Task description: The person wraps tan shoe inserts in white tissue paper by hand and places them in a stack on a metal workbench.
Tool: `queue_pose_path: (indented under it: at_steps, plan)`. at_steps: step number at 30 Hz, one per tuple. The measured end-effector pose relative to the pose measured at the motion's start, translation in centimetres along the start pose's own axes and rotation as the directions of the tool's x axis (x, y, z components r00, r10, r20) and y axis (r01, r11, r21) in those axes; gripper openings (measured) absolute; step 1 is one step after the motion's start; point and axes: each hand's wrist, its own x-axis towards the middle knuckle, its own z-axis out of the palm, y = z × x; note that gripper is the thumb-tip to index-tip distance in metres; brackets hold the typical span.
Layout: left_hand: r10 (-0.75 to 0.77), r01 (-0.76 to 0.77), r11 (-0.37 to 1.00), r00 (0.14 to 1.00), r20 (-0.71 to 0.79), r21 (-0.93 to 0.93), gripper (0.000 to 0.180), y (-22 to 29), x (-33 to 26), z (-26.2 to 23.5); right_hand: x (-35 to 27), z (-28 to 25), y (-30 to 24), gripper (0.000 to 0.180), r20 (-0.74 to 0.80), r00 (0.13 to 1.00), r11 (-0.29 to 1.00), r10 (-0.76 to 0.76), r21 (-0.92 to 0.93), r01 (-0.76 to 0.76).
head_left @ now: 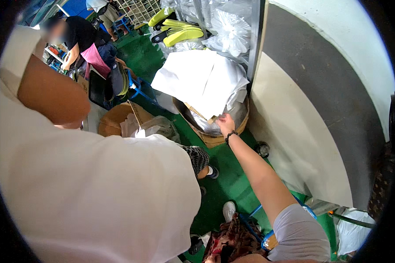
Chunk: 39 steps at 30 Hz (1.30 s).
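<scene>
White cloth of a shirt [87, 193] fills the lower left of the frame, closest to the lens; a bare upper arm [52, 94] juts from its short sleeve at upper left. It blocks everything behind it.

Left hand: hidden, nowhere visible past the cloth, so grip cannot be told.

Right hand [225, 123]: centre of frame, at the end of a bare forearm running up from the lower right, dark bead bracelet [230, 136] at the wrist. Seen from the back, fingers bent down over the near rim of a round tan basket [215, 140]. Whether they pinch anything cannot be told; fingertips are out of sight.

Basket sits on the green floor [228, 179] against a cream-and-grey wall [294, 131]. White paper sheets [202, 81] drape over its far side, just above the hand, hiding most of its inside. Something shiny, plastic film perhaps, shows beneath the paper; hard to make out.

Left of the basket: a cardboard box [118, 118] with crumpled clear plastic [151, 127]. Upper centre: yellow curved pieces [180, 33] and white plastic bags [230, 28], partly cut off at the frame's top. Upper left: another person in a black top [81, 30], bent over.

Lower centre: patterned fabric [232, 241] and blue tubing [250, 219], purpose and shape unclear.
</scene>
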Motion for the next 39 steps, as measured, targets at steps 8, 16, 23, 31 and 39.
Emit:
queue_pose_path:
  at_steps: [8,16,23,31,39]
  plan:
    - [-0.038,0.038,0.999,0.998,-0.047,0.003,0.025,0.7,3.4,-1.2,3.5,6.3,-1.4,0.028,-0.021,0.982,0.610,0.187,0.786,-0.100]
    - [-0.033,0.032,0.999,0.998,-0.055,-0.022,0.024,1.2,4.2,-1.6,3.8,0.6,-1.0,0.028,0.059,0.972,0.724,0.226,0.658,-0.208]
    - [0.045,-0.050,0.996,0.996,-0.072,-0.071,0.022,2.0,3.6,-1.6,-0.3,-8.4,0.5,0.037,0.338,0.922,0.565,0.191,0.730,-0.384]
    - [0.093,-0.072,0.971,0.992,0.084,-0.228,0.025,10.0,5.5,-3.6,-6.7,-18.1,0.7,0.048,0.526,0.825,0.387,0.208,0.730,-0.563]
    - [0.156,-0.173,0.666,0.984,-0.092,-0.725,0.047,14.4,0.3,-5.7,-23.0,-29.9,-2.4,0.054,0.614,0.733,0.648,0.293,0.436,-0.625]
